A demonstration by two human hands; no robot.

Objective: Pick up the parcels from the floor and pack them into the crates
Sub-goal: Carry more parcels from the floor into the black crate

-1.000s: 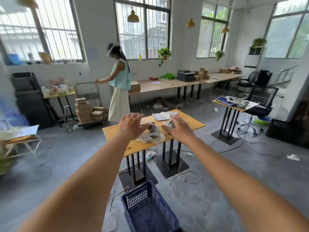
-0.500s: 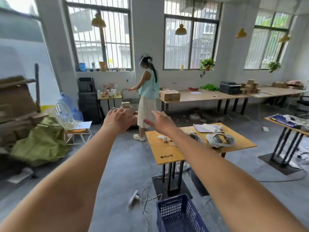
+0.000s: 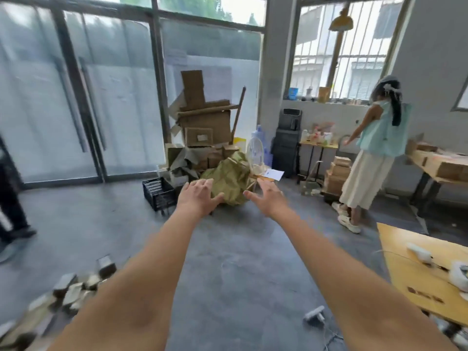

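Both my arms stretch straight out in front of me at chest height. My left hand (image 3: 198, 197) and my right hand (image 3: 266, 198) have spread, relaxed fingers and hold nothing. Several small brown parcels (image 3: 73, 287) lie scattered on the grey floor at the lower left, blurred, well below and left of my left arm. A dark plastic crate (image 3: 158, 192) stands on the floor further ahead, just left of my left hand in the picture.
A heap of flattened cardboard (image 3: 205, 122) and a green sack (image 3: 230, 177) sit against the glass doors. A person in a pale top (image 3: 374, 153) stands at the right by stacked boxes. A yellow table (image 3: 417, 272) fills the lower right. Someone's leg (image 3: 10, 211) is at the left edge.
My view has swung left from the yellow table and blue crate to the glass doors and cardboard heap. The floor parcels have come into sight. My hands stay outstretched and hold nothing.
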